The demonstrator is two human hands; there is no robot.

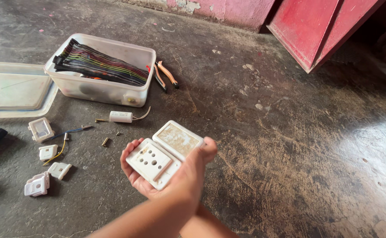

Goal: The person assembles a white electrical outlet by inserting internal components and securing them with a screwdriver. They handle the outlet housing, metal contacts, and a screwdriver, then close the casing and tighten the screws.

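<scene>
White plastic socket-and-switch plate (164, 154) lies face up above the concrete floor (289, 145), cradled from below in the left hand (135, 174), while the right hand (197, 169) clasps its edge, steadying it.

Both forearms enter from six o'clock and cross. The left hand (135, 169) lies palm up, fingers curled toward nine o'clock. The right hand (193, 169) grips from three o'clock, thumb pointing toward twelve.
</scene>
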